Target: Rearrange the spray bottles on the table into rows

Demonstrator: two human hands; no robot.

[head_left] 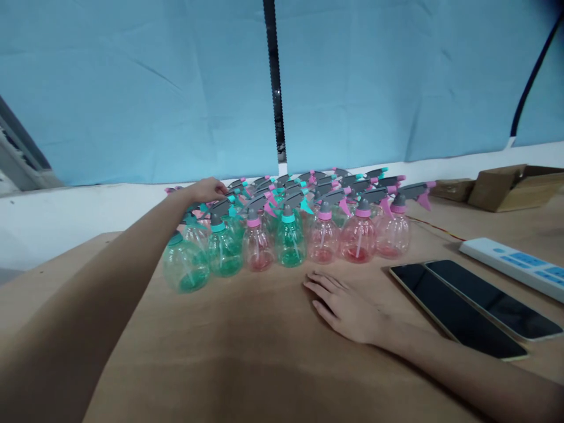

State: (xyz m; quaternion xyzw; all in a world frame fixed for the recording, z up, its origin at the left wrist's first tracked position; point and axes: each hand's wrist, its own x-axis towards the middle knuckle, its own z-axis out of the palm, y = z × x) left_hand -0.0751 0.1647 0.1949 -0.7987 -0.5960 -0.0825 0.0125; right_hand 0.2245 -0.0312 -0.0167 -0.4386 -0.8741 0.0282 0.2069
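Several round clear spray bottles, some green and some pink, stand in close rows on the table. My left hand (208, 190) reaches over the left side of the group, its fingers curled at the grey head of a spray bottle in a back row. The hand and the bottles in front partly hide that bottle. At the front left corner stands a green spray bottle (187, 267), its head covered by my left forearm. My right hand (346, 305) lies palm down on the wooden table (211, 364), fingers stretched out, in front of a pink spray bottle (324, 241), holding nothing.
Two dark-screened phones (458, 311) lie side by side to the right of my right hand. Behind them are a white power strip (520, 264) and a thin cable. An open cardboard box (506, 191) sits at the back right. A blue sheet (176, 88) covers the wall.
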